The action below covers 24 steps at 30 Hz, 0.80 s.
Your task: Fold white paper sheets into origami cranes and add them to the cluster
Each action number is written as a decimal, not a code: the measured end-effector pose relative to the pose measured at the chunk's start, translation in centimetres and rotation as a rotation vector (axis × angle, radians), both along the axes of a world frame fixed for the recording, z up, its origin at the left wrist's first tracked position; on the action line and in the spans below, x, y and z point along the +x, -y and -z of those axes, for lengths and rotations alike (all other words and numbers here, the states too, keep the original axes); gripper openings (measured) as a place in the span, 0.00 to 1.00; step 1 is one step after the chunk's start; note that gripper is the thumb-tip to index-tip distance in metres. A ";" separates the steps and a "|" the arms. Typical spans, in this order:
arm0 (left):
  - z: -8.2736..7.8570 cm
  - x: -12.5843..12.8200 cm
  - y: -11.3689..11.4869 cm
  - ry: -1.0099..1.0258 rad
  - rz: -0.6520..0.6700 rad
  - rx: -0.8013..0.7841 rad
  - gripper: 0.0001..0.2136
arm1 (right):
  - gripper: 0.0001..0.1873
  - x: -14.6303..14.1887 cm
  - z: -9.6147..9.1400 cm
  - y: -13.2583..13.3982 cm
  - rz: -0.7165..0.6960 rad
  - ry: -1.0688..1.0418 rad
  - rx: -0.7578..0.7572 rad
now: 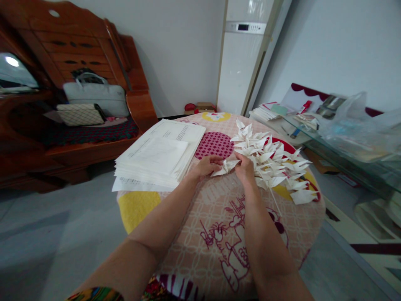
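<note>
My left hand [206,165] and my right hand [244,168] meet over the middle of a round table covered by a patterned pink cloth [219,234]. Between them they pinch a small folded white paper piece [226,166]; both hands have their fingers closed on it. Just to the right lies a heap of several similar folded white paper pieces [272,163]. To the left of my left hand rests a thick stack of white paper sheets [159,154], overhanging the table's left edge.
A dark wooden bench [94,138] with a grey bag [97,98] stands at the left. A white standing air conditioner [241,58] is in the far corner. A glass table [344,142] with plastic bags and papers sits on the right. Grey floor surrounds the table.
</note>
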<state>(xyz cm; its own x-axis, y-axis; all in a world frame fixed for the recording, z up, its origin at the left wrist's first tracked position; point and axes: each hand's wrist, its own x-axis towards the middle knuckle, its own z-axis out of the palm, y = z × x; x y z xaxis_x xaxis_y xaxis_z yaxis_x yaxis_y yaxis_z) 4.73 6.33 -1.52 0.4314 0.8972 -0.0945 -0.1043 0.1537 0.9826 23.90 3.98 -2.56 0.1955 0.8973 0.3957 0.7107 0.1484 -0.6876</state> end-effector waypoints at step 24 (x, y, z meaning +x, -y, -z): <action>-0.8 0.6 0.4 0.101 -0.138 0.175 0.32 | 0.09 -3.4 -0.1 -0.2 0.044 -0.886 -0.139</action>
<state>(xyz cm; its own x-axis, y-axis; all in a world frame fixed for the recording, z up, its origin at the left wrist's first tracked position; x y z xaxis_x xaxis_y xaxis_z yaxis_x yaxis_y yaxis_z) 5.36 5.91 -0.72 0.3031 0.9472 0.1049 -0.2112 -0.0406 0.9766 20.45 4.19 -2.51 0.4131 0.9103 -0.0282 -0.0857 0.0081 -0.9963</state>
